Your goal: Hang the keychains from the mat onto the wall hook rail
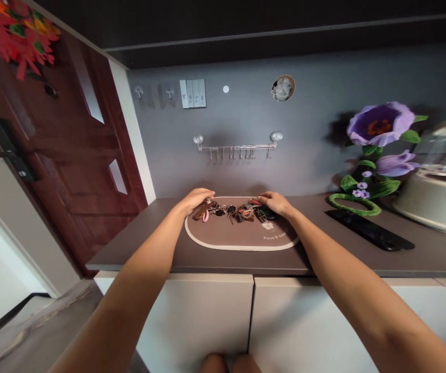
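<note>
A row of keys and key rings (231, 211) lies across a brown oval mat (226, 237) with a pale rim. At the left end of the row are a brown piece and a pink loop (206, 216). My left hand (196, 199) rests at that end, its fingers stretched out over the keys. My right hand (276, 202) is at the other end, beside dark key fobs and a small red-orange piece, its fingers loosely bent and touching the bunch. The undersides of both hands are hidden, but neither appears closed on anything.
A clear hook rail (238, 148) hangs on the grey wall above the mat. On the right of the counter (141, 233) are a black phone-like slab (371, 230), purple plush flowers (380, 124) and a white-based appliance (436, 199). A dark red door (91, 171) stands left.
</note>
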